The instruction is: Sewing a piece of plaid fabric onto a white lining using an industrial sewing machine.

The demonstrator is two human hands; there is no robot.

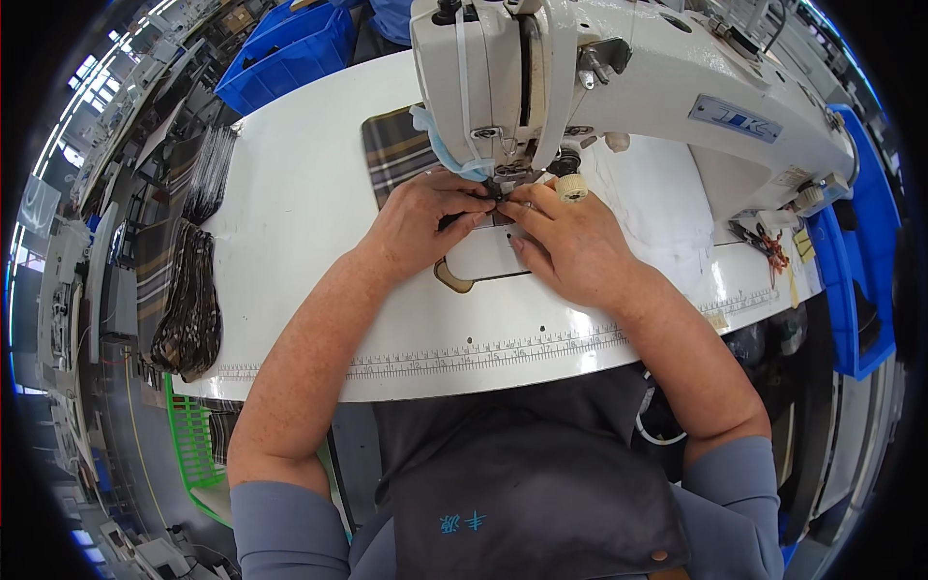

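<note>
My left hand (432,217) is closed with its fingertips on a small dark fabric piece (493,208) under the needle area of the white sewing machine (706,82). My right hand (570,242) reaches to the same piece from the right, index and middle fingertips on it, thumb apart on the white plate. A brown plaid fabric piece (391,145) lies behind my left hand, left of the needle. A light blue strip (435,145) hangs on the machine head. The fingertips are partly hidden at the presser foot.
Stacked plaid pieces (184,290) hang at the table's left edge (261,232), above a green basket (193,445). Blue bins stand behind (285,58) and at the right (851,309). Small tools (764,242) lie beside the machine. A person in blue (387,19) is at the back.
</note>
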